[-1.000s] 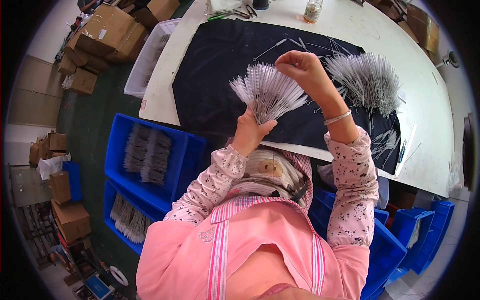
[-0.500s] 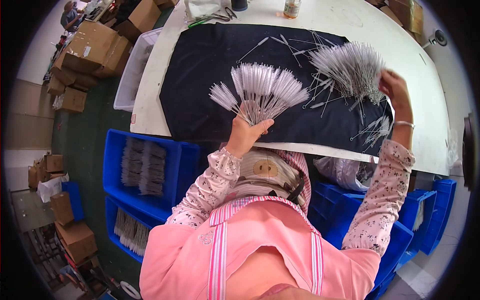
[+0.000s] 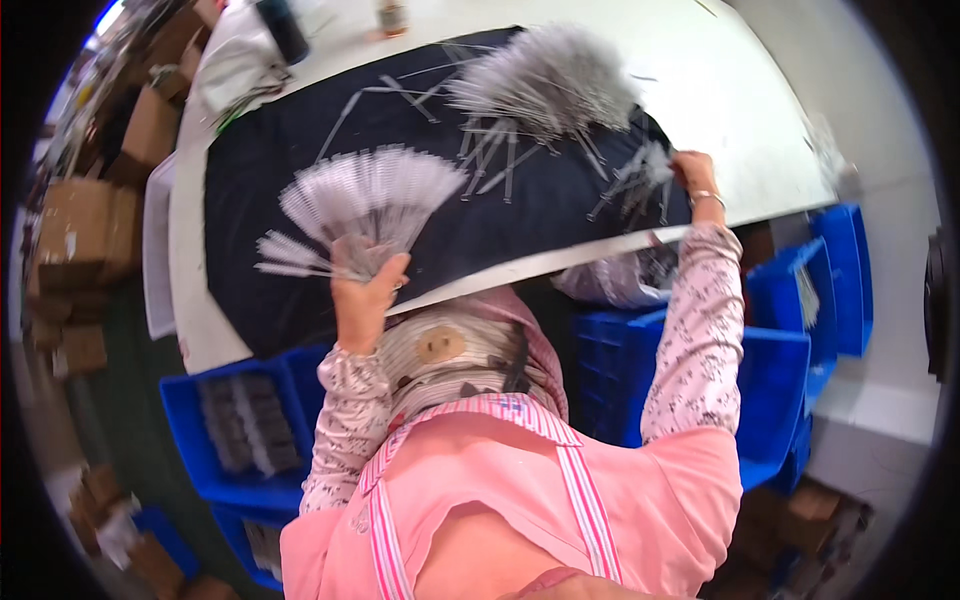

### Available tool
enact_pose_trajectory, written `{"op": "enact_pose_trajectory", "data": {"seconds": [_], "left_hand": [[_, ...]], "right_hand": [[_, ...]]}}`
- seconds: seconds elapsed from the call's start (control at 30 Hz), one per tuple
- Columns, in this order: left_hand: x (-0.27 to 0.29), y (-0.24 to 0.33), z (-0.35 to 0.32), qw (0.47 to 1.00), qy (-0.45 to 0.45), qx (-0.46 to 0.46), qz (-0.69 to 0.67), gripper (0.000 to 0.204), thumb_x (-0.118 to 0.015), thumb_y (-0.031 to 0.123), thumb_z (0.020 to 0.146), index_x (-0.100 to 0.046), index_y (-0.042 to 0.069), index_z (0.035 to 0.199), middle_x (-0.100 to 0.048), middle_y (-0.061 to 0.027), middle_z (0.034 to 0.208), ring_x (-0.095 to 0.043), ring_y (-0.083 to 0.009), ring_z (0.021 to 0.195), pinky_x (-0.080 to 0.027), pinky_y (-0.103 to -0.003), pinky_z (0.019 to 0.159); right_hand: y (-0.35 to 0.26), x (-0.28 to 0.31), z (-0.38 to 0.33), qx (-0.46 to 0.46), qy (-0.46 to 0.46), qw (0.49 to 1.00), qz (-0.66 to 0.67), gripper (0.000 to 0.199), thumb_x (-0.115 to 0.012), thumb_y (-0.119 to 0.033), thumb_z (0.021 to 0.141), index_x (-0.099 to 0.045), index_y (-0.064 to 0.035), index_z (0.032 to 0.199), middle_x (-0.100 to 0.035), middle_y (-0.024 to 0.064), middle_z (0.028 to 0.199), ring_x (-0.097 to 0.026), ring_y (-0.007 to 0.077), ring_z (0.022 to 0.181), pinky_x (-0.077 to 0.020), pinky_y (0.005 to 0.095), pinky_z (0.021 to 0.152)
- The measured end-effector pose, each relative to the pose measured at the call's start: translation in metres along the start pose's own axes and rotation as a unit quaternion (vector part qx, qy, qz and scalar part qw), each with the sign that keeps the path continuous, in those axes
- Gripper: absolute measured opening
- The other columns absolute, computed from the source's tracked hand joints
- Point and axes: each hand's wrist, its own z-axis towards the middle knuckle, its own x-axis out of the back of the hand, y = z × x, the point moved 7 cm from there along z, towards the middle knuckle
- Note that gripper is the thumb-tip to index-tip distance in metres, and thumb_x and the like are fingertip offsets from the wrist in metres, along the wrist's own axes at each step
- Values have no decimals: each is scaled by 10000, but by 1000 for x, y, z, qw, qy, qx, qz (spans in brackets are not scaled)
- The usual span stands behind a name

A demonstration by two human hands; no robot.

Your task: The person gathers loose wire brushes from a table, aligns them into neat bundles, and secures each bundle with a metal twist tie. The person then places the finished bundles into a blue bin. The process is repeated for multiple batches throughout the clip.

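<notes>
My left hand (image 3: 366, 290) is closed round the wire handles of a fanned bunch of thin white-bristled straw brushes (image 3: 370, 195), bristles pointing away from me. The fan stands over the dark cloth near the table's front edge. At the cloth's right end, my right hand (image 3: 694, 172) has its fingers drawn together at a small heap of loose brushes (image 3: 640, 175); motion blur hides what is between the fingertips. A large pile of the same brushes (image 3: 550, 80) lies farther back, with several strays (image 3: 490, 160) along its near side.
The dark cloth (image 3: 270, 300) covers much of the white table (image 3: 740, 90). A dark cup (image 3: 282, 32) and a small bottle (image 3: 393, 18) stand at the back. Blue bins (image 3: 185, 410) holding brushes sit low left; more blue bins (image 3: 775, 390) sit right. Cardboard boxes (image 3: 85, 230) are stacked left.
My right hand has moved from the large pile's right side to the small heap nearer me. The left hand's brush fan is spread over the cloth's left part. The whole view has turned.
</notes>
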Motion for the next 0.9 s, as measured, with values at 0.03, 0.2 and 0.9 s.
{"op": "enact_pose_trajectory", "data": {"seconds": [0.03, 0.2, 0.9], "left_hand": [[-2, 3, 2, 998, 3, -62, -23, 266, -713, 77, 786, -538, 22, 978, -611, -46, 743, -546, -69, 522, -331, -166, 385], [-8, -4, 0, 1000, -21, -5, -13, 329, -726, 68, 770, -501, 54, 1009, -612, -43, 749, -550, -68, 528, -334, -173, 381], [-15, 2, -6, 993, -66, -99, 21, 439, -772, 29, 729, -487, 31, 1063, -550, 2, 865, -562, -74, 719, -498, -224, 609]], "right_hand": [[-8, 0, -7, -34, -25, 998, 39, 101, -615, -78, 719, -665, -4, 671, -553, 39, 528, -456, 127, 408, -320, 277, 386], [-44, 19, -17, 39, 82, 983, -162, 179, -666, -167, 757, -693, 9, 746, -657, 112, 635, -621, 157, 538, -467, 268, 517], [-408, -179, -325, 682, -170, 700, -127, 89, -634, -195, 795, -714, -157, 808, -636, -20, 832, -584, 198, 900, -382, 391, 833]]}}
